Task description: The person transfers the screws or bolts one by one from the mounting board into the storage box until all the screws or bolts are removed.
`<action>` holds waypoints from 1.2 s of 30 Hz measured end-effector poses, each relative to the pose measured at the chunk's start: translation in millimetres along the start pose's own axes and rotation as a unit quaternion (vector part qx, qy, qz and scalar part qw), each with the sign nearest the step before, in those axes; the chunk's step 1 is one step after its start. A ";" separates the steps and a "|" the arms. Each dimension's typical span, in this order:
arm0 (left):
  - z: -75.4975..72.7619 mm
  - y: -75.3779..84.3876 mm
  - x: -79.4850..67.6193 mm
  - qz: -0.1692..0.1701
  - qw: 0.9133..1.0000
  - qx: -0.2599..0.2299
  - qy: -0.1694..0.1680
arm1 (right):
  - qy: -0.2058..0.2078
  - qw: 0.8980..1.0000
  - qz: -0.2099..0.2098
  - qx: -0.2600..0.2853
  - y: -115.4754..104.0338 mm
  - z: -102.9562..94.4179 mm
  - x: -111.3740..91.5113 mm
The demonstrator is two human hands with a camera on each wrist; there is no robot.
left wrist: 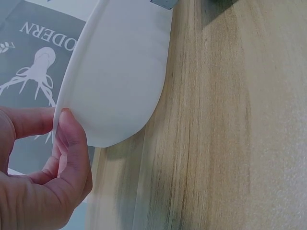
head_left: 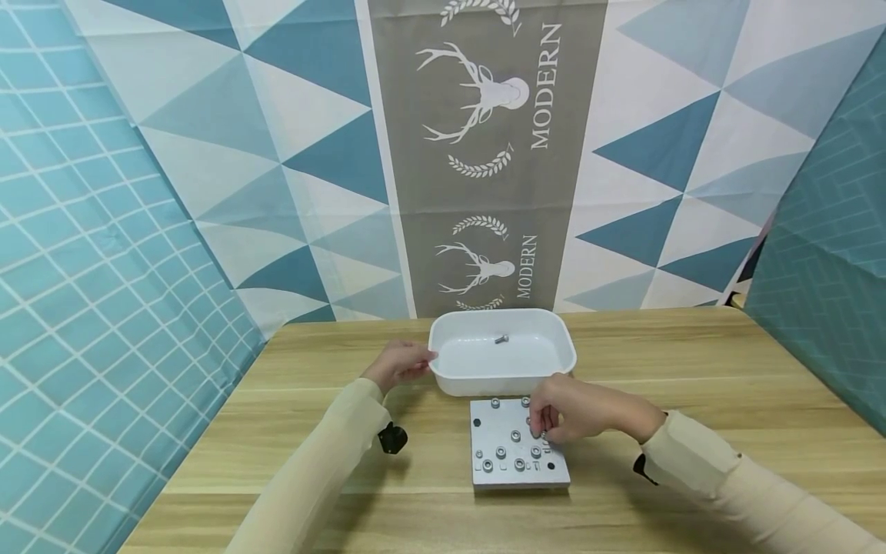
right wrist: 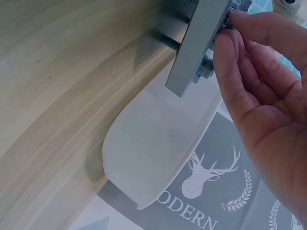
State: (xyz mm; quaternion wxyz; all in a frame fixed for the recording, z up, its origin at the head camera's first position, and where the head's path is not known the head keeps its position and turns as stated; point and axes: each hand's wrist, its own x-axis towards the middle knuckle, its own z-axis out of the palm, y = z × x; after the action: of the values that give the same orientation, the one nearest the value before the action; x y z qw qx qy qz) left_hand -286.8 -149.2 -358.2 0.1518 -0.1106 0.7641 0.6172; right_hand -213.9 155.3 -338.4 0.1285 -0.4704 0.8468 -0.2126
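My left hand (head_left: 400, 363) pinches the left end of a white tray (head_left: 505, 385) by its rim, thumb and fingers on either side of the wall in the left wrist view. One loose socket-head bolt (head_left: 501, 339) lies inside the tray. In front of it stands a silver metal plate (head_left: 493, 428) with several socket-head bolts set in its holes. My right hand (head_left: 574, 408) is over the plate's right side, its fingertips pinching a bolt (right wrist: 229, 22) at the plate's face, mostly hidden by the fingers. Below the plate, a threaded bolt end (right wrist: 171, 42) sticks out in the right wrist view.
Both things stand on a wood-grain table (head_left: 692, 369). A patterned cloth (head_left: 484, 177) hangs behind the table's far edge, with blue tiled cloth (head_left: 104, 292) along the left and teal cloth (head_left: 831, 254) at the right. Black wrist devices (head_left: 393, 438) sit at the cuffs.
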 end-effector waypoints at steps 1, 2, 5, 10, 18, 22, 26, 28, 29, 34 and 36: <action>-0.1 -0.1 -0.2 0.001 1.000 -0.001 0.000 | 0.002 1.000 0.000 -0.001 0.1 0.8 0.1; 0.0 -0.3 -0.1 0.001 1.000 -0.002 0.000 | 0.004 1.000 -0.002 -0.002 0.5 1.5 0.2; 0.1 -0.3 0.0 0.000 1.000 -0.001 0.000 | 0.009 1.000 -0.004 -0.002 1.0 3.2 0.4; -0.2 -0.4 0.7 -0.001 1.000 -0.003 -0.002 | 0.013 1.000 -0.005 0.001 0.8 3.7 1.0; -1.5 0.2 0.9 0.004 1.000 0.003 -0.007 | 0.022 1.000 -0.012 0.002 0.9 2.9 2.5; -1.1 -0.8 1.6 0.001 1.000 0.001 -0.007 | 0.030 0.999 -0.022 0.006 3.0 6.0 2.3; -0.4 -1.2 2.3 -0.005 1.000 0.014 -0.003 | 0.037 0.999 -0.026 0.013 4.3 8.2 1.7; -0.3 -0.9 2.7 -0.007 1.000 0.017 -0.001 | 0.040 0.999 -0.028 0.016 4.8 8.3 1.8; -0.4 -1.1 2.8 -0.006 1.000 0.016 -0.001 | 0.040 0.999 -0.028 0.018 5.1 8.0 1.9; -1.4 -1.9 2.6 -0.004 1.000 0.000 -0.002 | 0.043 0.998 -0.033 0.025 7.4 5.3 2.3; -1.4 -2.2 1.8 -0.004 1.000 -0.001 -0.001 | 0.045 0.998 -0.035 0.027 8.0 4.0 2.1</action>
State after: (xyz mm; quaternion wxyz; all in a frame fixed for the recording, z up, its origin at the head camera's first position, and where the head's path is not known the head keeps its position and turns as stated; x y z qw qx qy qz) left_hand -287.8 -151.0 -360.5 0.1550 -0.1132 0.7627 0.6176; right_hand -219.3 156.3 -345.8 0.0956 -0.4859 0.8287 -0.2611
